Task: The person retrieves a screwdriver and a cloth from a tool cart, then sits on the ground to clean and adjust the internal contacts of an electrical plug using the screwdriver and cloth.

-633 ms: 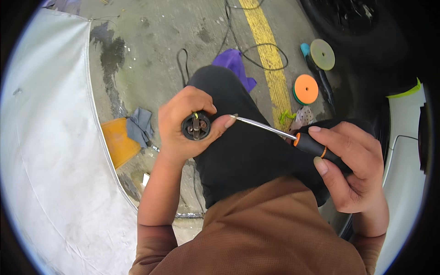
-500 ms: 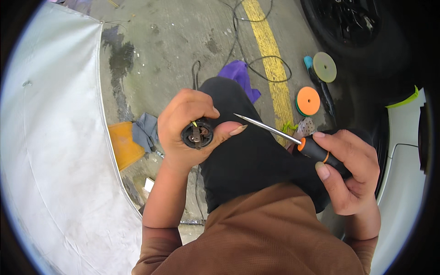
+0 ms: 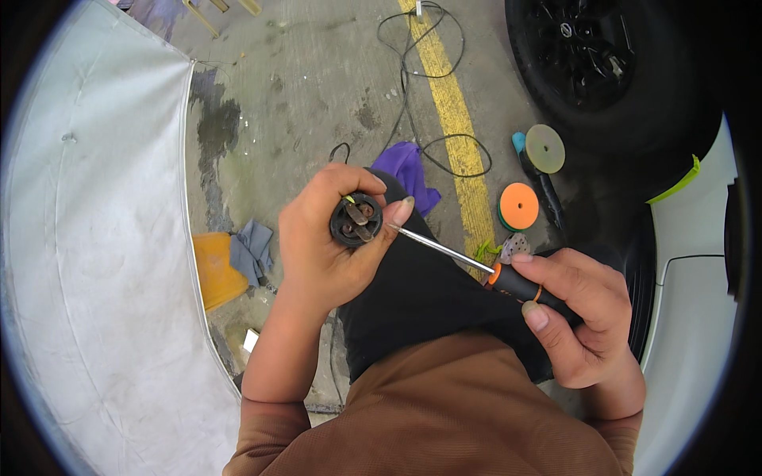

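Observation:
In my left hand (image 3: 321,238) is a black round part (image 3: 341,235), gripped with the fingers curled round it. Its open end faces up and shows brownish metal pieces and a bit of yellow-green wire; what continues below is hidden by the hand. My right hand (image 3: 583,313) grips a screwdriver (image 3: 452,252) by its black and orange handle. The silver shaft points left, its tip close to my left thumb; whether they touch, I cannot tell. Both hands are above my black-trousered leg (image 3: 425,293).
A purple cloth (image 3: 405,176) lies beyond my knee, near a looped black cable (image 3: 409,111). Right are an orange pad (image 3: 518,206), a pale green disc (image 3: 545,149) and a black car wheel (image 3: 575,55). Left are orange (image 3: 218,270) and grey (image 3: 252,252) cloths beside a white sheet (image 3: 111,238).
The screwdriver tip has moved from open space to beside my left thumb. The black round part is tilted differently, and the head view has shifted, showing more of the wheel.

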The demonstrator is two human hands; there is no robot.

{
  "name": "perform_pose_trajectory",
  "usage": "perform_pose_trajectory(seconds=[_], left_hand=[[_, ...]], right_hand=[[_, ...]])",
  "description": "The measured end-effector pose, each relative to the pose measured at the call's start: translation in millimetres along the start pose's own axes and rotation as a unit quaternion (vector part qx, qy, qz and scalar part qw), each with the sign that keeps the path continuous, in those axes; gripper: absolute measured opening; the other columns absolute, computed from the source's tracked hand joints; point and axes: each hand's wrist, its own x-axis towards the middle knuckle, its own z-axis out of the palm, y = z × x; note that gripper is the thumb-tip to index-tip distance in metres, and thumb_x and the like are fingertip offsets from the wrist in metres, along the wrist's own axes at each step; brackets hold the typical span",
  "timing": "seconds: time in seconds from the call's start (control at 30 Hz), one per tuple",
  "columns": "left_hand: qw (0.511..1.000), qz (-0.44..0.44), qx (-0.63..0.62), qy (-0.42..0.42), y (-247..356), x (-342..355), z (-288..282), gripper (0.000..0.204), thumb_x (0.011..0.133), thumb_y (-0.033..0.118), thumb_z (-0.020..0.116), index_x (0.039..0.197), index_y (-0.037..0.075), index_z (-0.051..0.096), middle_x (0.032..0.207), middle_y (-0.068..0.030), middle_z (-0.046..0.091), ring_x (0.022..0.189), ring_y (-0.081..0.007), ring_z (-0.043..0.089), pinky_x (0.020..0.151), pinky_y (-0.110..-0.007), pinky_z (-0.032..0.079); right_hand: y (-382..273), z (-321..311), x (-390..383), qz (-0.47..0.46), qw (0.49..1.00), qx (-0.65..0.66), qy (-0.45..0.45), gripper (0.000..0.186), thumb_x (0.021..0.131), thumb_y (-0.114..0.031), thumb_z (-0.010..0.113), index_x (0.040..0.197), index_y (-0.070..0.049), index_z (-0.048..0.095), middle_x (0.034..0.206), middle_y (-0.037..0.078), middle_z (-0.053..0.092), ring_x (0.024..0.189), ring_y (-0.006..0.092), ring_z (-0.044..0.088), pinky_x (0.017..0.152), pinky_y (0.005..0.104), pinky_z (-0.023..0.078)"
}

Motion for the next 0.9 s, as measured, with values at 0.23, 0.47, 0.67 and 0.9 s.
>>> perform_pose_trajectory(seconds=[0.23, 0.47, 0.67, 0.9], left_hand=[[0.984, 0.13, 0.118, 0.017, 7.3, 25.8, -16.1, 0.042, 0.067, 0.02, 0.093, 0.092, 0.005, 0.064, 0.085, -0.0063, 0.067, 0.077, -0.0165, 0.064, 0.067, -0.028, 0.05], [0.98, -0.04, -0.197, 0.012, 38.2, 37.9, -10.8, 0.047, 0.07, 0.022, 0.091, 0.102, 0.002, 0.063, 0.089, -0.0097, 0.066, 0.084, -0.0164, 0.064, 0.075, -0.028, 0.052], [0.96, 0.038, -0.265, -0.078, 63.5, 40.3, 40.5, 0.037, 0.071, 0.004, 0.085, 0.103, 0.0, 0.067, 0.094, -0.0083, 0.069, 0.089, -0.0137, 0.066, 0.078, -0.026, 0.053], [0.988, 0.145, -0.038, -0.025, 72.8, 34.1, 51.0, 0.046, 0.062, 0.01, 0.093, 0.101, 0.001, 0.071, 0.094, -0.0097, 0.068, 0.083, -0.0166, 0.066, 0.072, -0.028, 0.052]], right_hand=[[8.8, 6.5, 2.8, -0.012, 0.996, 0.028, 0.082, 0.036, 0.081, 0.0, 0.064, 0.116, 0.007, 0.067, 0.071, 0.01, 0.059, 0.058, 0.0191, 0.054, 0.055, 0.0291, 0.043], [18.2, 18.5, 11.8, 0.058, 0.984, 0.086, 0.144, 0.034, 0.088, -0.008, 0.066, 0.121, -0.002, 0.067, 0.093, 0.011, 0.06, 0.083, 0.0191, 0.059, 0.074, 0.0286, 0.047], [62.6, 43.5, 43.9, -0.051, 0.973, 0.114, 0.195, 0.031, 0.078, -0.008, 0.08, 0.107, -0.004, 0.071, 0.104, 0.01, 0.055, 0.089, 0.0209, 0.057, 0.08, 0.0318, 0.048], [87.3, 58.1, 32.6, -0.085, 0.931, 0.2, 0.293, 0.024, 0.074, -0.003, 0.08, 0.098, -0.005, 0.073, 0.101, 0.01, 0.057, 0.092, 0.0202, 0.058, 0.081, 0.0311, 0.048]])
